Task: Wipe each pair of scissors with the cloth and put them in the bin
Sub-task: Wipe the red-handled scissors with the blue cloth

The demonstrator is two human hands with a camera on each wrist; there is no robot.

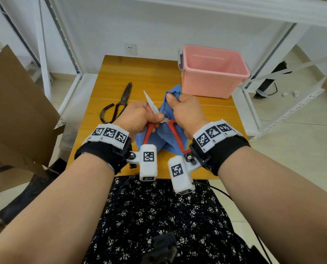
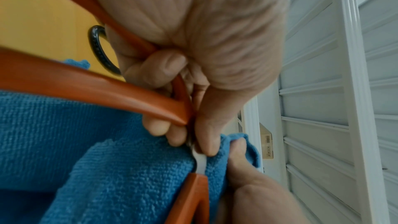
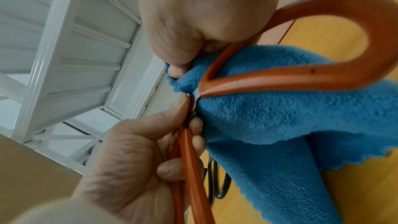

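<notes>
My left hand (image 1: 139, 116) grips the red-handled scissors (image 1: 149, 131) near the pivot, one pale blade (image 1: 150, 102) pointing up and away. The scissors are spread wide; the second red handle loop (image 1: 175, 137) lies under my right wrist. My right hand (image 1: 185, 111) grips the blue cloth (image 1: 173, 92), bunched around the other blade, which is hidden inside it. In the left wrist view my fingers (image 2: 159, 71) curl round the red handle (image 2: 96, 83) beside the cloth (image 2: 120, 168). The right wrist view shows the cloth (image 3: 280, 113) draped under the handle loop (image 3: 323, 77). A black pair of scissors (image 1: 120, 103) lies on the table.
The pink bin (image 1: 212, 71) stands on the back right of the wooden table (image 1: 139, 73) with nothing visible inside. A cardboard box (image 1: 16, 111) stands to the left and white metal shelving (image 1: 273, 92) to the right. My lap is at the table's near edge.
</notes>
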